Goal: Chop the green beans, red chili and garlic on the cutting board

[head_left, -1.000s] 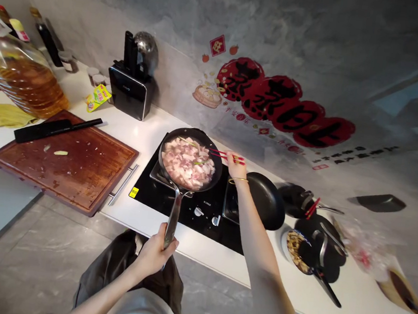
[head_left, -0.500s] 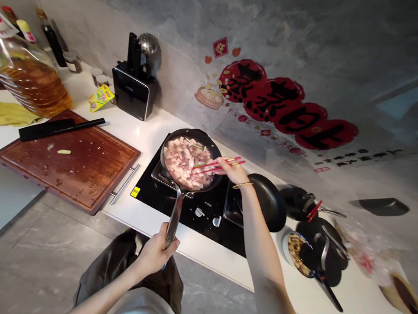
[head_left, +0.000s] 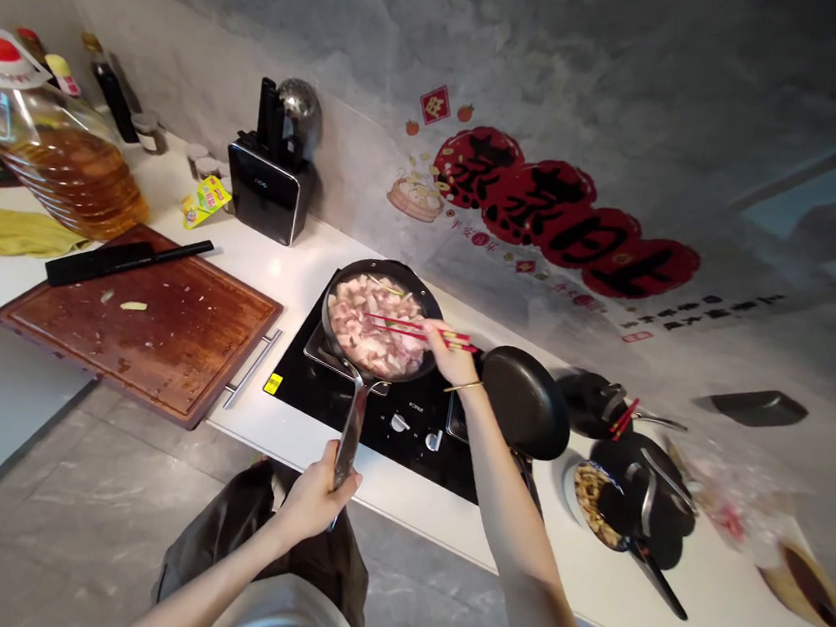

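Observation:
A dark frying pan point(head_left: 431, 300) sits on the left burner of the black cooktop point(head_left: 318, 398). Pale pink pieces of meat point(head_left: 374, 334) fill it, with a thin light strip near the far rim. My left hand point(head_left: 318, 495) is closed around the pan's metal handle point(head_left: 352, 427), close to its end. Over the pan's right rim, my right hand point(head_left: 449, 352) grips a pair of red chopsticks point(head_left: 405, 328). Their tips reach into the meat near the middle of the pan. A bracelet circles the right wrist.
On the left, a cleaver point(head_left: 102, 265) lies across a wooden cutting board point(head_left: 180, 347), near a large oil jug point(head_left: 66, 153). A knife block point(head_left: 266, 191) stands by the wall. Rightward are a second black pan point(head_left: 524, 403), a bowl of brown pieces point(head_left: 589, 496) and a black lid point(head_left: 665, 533).
My right hand has shifted slightly left and lower, and the chopsticks now lie flatter, tips farther left over the meat. My left hand keeps hold of the handle. The view has shifted slightly.

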A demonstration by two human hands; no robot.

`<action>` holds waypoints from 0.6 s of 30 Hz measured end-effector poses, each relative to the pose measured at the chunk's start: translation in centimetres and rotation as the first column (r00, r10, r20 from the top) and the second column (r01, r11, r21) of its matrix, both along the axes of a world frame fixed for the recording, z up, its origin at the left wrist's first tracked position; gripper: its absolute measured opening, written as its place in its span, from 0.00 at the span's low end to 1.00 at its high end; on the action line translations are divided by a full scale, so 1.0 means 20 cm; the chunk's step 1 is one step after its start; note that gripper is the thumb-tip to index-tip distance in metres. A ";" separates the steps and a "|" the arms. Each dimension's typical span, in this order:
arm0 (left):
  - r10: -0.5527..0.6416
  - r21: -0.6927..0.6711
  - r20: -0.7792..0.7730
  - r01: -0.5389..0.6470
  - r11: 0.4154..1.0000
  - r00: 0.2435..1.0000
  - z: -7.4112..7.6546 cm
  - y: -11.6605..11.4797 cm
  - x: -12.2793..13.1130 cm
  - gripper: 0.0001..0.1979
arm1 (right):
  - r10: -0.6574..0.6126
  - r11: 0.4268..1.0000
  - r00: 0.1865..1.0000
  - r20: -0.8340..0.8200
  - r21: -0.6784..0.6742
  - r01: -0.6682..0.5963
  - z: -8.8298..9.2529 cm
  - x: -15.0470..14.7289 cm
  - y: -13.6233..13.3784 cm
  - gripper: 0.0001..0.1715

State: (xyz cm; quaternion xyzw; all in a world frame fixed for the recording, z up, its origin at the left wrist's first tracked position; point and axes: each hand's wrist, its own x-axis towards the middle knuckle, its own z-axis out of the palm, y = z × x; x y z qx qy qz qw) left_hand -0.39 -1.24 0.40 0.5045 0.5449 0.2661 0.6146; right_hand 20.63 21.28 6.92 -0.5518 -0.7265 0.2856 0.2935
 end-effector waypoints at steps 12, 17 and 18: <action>0.131 0.122 0.009 -0.131 0.984 0.991 0.03 -0.04 0.00 0.18 | -0.316 0.925 0.860 -0.400 0.072 0.373 0.12 0.01 -0.39 0.19; 0.397 0.198 0.074 -0.403 0.893 0.915 0.12 -0.08 -0.04 0.26 | -0.314 0.911 0.542 -0.779 -0.086 0.404 0.08 -0.08 -0.68 0.19; 0.427 0.207 0.093 -0.437 0.875 0.899 0.15 -0.10 -0.05 0.25 | -0.298 0.938 0.493 -0.818 -0.154 0.312 0.07 -0.14 -0.74 0.21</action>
